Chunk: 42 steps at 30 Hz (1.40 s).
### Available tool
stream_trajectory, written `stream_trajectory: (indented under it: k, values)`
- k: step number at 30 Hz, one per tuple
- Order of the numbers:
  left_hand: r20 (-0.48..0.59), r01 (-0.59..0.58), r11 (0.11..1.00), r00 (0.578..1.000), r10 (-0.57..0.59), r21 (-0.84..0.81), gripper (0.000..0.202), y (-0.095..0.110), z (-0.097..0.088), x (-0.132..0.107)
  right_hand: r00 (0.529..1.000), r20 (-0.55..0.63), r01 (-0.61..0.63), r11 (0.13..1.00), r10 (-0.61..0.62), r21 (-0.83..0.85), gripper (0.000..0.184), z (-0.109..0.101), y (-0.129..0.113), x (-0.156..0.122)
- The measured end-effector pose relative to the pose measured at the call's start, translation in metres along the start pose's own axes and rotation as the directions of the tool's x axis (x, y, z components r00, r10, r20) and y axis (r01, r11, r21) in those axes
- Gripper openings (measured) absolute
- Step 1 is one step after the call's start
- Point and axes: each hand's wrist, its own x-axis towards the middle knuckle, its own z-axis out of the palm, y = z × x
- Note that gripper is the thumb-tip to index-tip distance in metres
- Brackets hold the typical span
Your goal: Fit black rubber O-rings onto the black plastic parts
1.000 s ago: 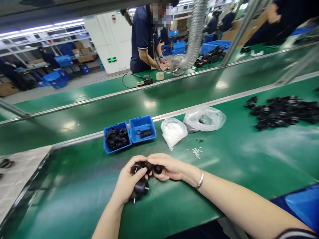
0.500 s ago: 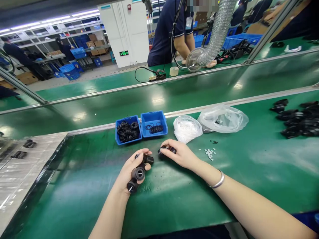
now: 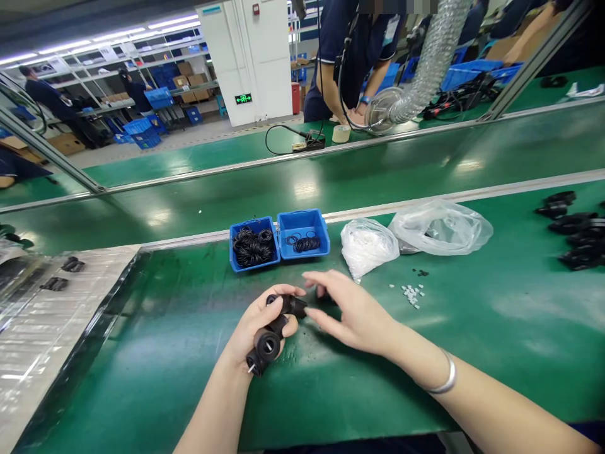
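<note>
My left hand (image 3: 248, 325) is closed around several black tubular plastic fittings (image 3: 268, 345). Their ends face different ways, and two of them show a pale bar or pin in the opening. A ribbed black fitting (image 3: 293, 306) points toward my right hand (image 3: 357, 309). That hand is open, its thumb and fingers spread, the thumb tip close to the end of this fitting; whether they touch I cannot tell. Behind its fingers a dark object (image 3: 327, 296) shows in part, and I cannot make out whether it lies on the green work surface (image 3: 359, 397).
Beyond my hands stand two blue bins (image 3: 255, 265) with black rubber rings. A bag of white pieces (image 3: 368, 246) and an open clear bag (image 3: 444, 227) are to their right. Small white bits (image 3: 412, 294) lie nearby, black parts (image 3: 583, 233) far right. A person (image 3: 326, 88) works opposite.
My right hand has opened from its grip on a black fitting and its thumb is closer to the fittings in my left hand. The whole view has shifted slightly.
</note>
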Motion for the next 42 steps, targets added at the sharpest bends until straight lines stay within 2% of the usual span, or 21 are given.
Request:
stream_trajectory:
  k: [3, 5, 7, 9, 10, 13, 15, 17, 20, 24, 27, 30, 32, 35, 38, 40, 42]
  values:
    - [0.035, -0.012, 1.0, 0.999, 0.012, 0.015, 0.027, -0.004, 0.0, -0.002, 0.986, 0.154, -0.089, 0.975, 0.058, 0.205, 0.05, 0.008, -0.011, 0.005]
    - [0.042, -0.002, 1.0, 0.999, 0.001, 0.024, 0.029, -0.005, 0.0, -0.003, 0.972, 0.229, -0.111, 0.961, 0.052, 0.255, 0.049, 0.008, -0.013, 0.009]
    - [0.054, 0.01, 0.999, 0.998, -0.012, 0.039, 0.031, -0.004, 0.002, -0.003, 0.959, 0.283, -0.094, 0.961, 0.017, 0.261, 0.058, 0.002, -0.011, 0.015]
    - [0.047, 0.028, 0.998, 0.998, -0.031, 0.063, 0.031, 0.001, 0.003, -0.004, 0.944, 0.327, -0.041, 0.974, -0.036, 0.224, 0.064, -0.006, -0.006, 0.02]
    - [0.018, 0.021, 0.997, 1.0, -0.023, 0.07, 0.031, 0.004, 0.003, -0.005, 0.943, 0.329, -0.013, 0.981, -0.052, 0.194, 0.062, -0.01, -0.003, 0.023]
    - [-0.136, -0.04, 0.998, 0.99, 0.045, 0.04, 0.029, 0.013, 0.0, -0.008, 0.971, 0.235, 0.013, 0.994, -0.038, 0.108, 0.039, -0.014, 0.01, 0.031]
    - [-0.204, -0.061, 0.997, 0.978, 0.05, -0.047, 0.028, 0.016, -0.006, -0.009, 0.986, 0.167, -0.005, 0.998, -0.005, 0.061, 0.029, -0.011, 0.018, 0.034]
    - [-0.194, -0.021, 0.986, 0.981, -0.011, -0.165, 0.028, 0.017, -0.011, -0.011, 0.981, 0.191, -0.009, 1.0, 0.01, -0.007, 0.026, -0.004, 0.023, 0.036]
    - [-0.117, 0.073, 0.947, 0.987, -0.114, -0.312, 0.029, 0.017, -0.014, -0.011, 0.951, 0.309, 0.049, 0.987, 0.002, -0.155, 0.022, 0.004, 0.024, 0.033]
    - [-0.072, 0.129, 0.918, 0.983, -0.167, -0.375, 0.041, 0.018, -0.01, -0.009, 0.917, 0.399, 0.114, 0.948, 0.015, -0.297, 0.017, 0.0, 0.018, 0.025]
    - [-0.074, 0.145, 0.915, 0.98, -0.185, -0.376, 0.044, 0.016, -0.008, -0.007, 0.938, 0.348, 0.072, 0.973, 0.01, -0.221, 0.025, -0.01, 0.011, 0.024]
    - [-0.065, 0.175, 0.891, 0.973, -0.222, -0.419, 0.047, 0.01, -0.008, -0.004, 0.983, 0.186, 0.002, 1.0, 0.001, -0.019, 0.031, -0.013, 0.0, 0.031]
    - [-0.081, 0.193, 0.872, 0.964, -0.255, -0.45, 0.047, 0.005, -0.009, -0.001, 0.988, 0.157, -0.006, 0.996, -0.008, 0.087, 0.035, -0.01, -0.008, 0.04]
    - [-0.121, 0.2, 0.868, 0.952, -0.283, -0.455, 0.044, -0.003, -0.011, 0.003, 0.96, 0.276, 0.003, 0.991, -0.04, 0.133, 0.036, 0.001, -0.016, 0.055]
    - [-0.148, 0.19, 0.875, 0.948, -0.281, -0.445, 0.036, -0.007, -0.013, 0.006, 0.911, 0.411, -0.035, 0.996, -0.002, 0.081, 0.039, 0.013, -0.018, 0.067]
    - [-0.166, 0.182, 0.879, 0.946, -0.279, -0.44, 0.032, -0.009, -0.013, 0.006, 0.889, 0.457, -0.062, 0.997, 0.03, 0.054, 0.043, 0.019, -0.016, 0.071]
    - [-0.176, 0.176, 0.882, 0.945, -0.276, -0.438, 0.03, -0.009, -0.012, 0.006, 0.886, 0.464, -0.057, 0.996, 0.022, 0.061, 0.043, 0.023, -0.011, 0.074]
